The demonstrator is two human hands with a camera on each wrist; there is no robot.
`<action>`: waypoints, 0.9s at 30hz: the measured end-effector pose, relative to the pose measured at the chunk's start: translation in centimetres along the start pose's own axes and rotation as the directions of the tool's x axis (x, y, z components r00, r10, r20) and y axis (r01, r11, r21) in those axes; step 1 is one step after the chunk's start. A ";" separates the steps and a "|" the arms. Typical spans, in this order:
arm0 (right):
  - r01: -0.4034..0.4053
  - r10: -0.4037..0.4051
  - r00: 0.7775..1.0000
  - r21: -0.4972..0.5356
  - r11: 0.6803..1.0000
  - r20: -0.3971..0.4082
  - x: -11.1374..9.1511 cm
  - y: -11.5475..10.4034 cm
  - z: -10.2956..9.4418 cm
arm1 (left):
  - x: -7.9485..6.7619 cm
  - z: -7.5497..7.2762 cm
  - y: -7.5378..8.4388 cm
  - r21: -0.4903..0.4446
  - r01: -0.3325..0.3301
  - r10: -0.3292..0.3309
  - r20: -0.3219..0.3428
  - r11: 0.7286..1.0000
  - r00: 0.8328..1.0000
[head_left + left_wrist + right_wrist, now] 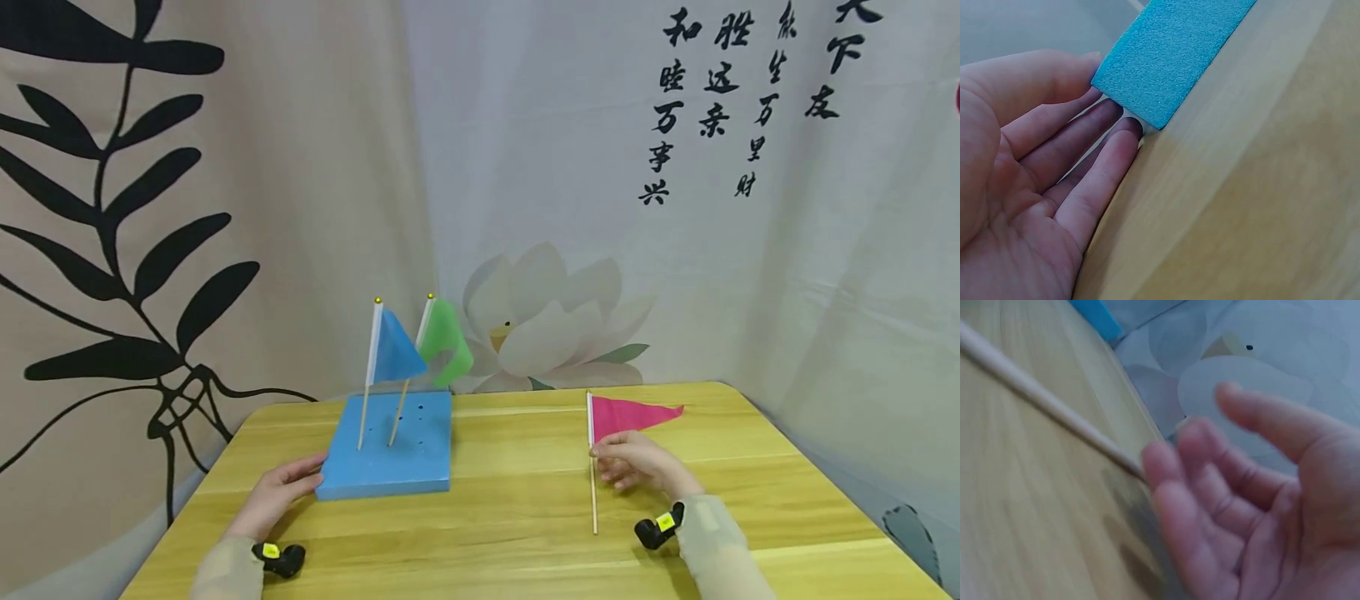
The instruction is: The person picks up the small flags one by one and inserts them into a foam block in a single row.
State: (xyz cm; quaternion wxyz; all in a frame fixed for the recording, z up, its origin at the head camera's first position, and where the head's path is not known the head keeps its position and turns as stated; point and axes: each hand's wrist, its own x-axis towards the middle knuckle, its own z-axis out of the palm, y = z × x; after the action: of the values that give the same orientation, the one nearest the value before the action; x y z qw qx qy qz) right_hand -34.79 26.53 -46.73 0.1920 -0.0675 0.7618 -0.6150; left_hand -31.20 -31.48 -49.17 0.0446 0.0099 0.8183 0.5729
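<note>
A blue foam board (382,471) with small holes lies on the table at centre left. A blue pennant (397,350) on a thin stick stands in it, and a green pennant (446,337) tilts to the right beside it. My left hand (281,492) touches the board's left side; in the left wrist view its thumb meets the corner of the foam (1172,56), fingers lightly bent. To the right, a pink pennant (630,417) appears to lie on the table. My right hand (645,461) is at its stick (1041,397), with thumb and fingertips apart in the right wrist view.
The wooden table (517,517) has its back edge near a printed curtain (525,167) with a plant, a lotus and writing. Each wrist wears a small black camera, such as the right one (658,527).
</note>
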 end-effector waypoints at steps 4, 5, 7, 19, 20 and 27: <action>-0.055 0.050 0.997 -0.086 0.995 -0.052 -0.1 0.3 0.1 | -0.2 0.0 -0.1 -0.002 0.006 -0.006 -0.004 1.000 1.000; -0.061 0.054 0.996 -0.109 0.992 -0.065 0.0 0.3 0.3 | -0.2 0.0 -0.1 -0.004 0.008 -0.008 -0.005 1.000 1.000; -0.059 0.044 0.994 -0.164 0.985 -0.097 0.1 0.3 0.6 | -0.3 0.0 -0.1 -0.005 0.008 -0.008 -0.009 1.000 1.000; -0.116 -0.009 0.954 -0.397 0.910 -0.300 0.6 0.1 2.5 | -0.2 0.2 -0.2 0.014 0.019 -0.019 -0.010 1.000 1.000; -0.116 -0.014 0.953 -0.408 0.905 -0.302 0.7 0.1 2.5 | -0.2 0.2 -0.2 0.015 0.020 -0.020 -0.011 1.000 1.000; -0.141 -0.019 0.938 -0.432 0.891 -0.346 0.9 0.3 2.5 | -0.1 0.1 0.0 0.016 0.011 -0.011 -0.006 1.000 1.000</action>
State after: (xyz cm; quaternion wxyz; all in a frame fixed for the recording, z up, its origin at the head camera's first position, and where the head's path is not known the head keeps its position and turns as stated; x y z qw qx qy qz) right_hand -34.62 24.02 -47.59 0.0557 0.0217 0.9068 -0.4174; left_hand -31.10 -31.37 -49.24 0.0452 0.0039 0.8232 0.5660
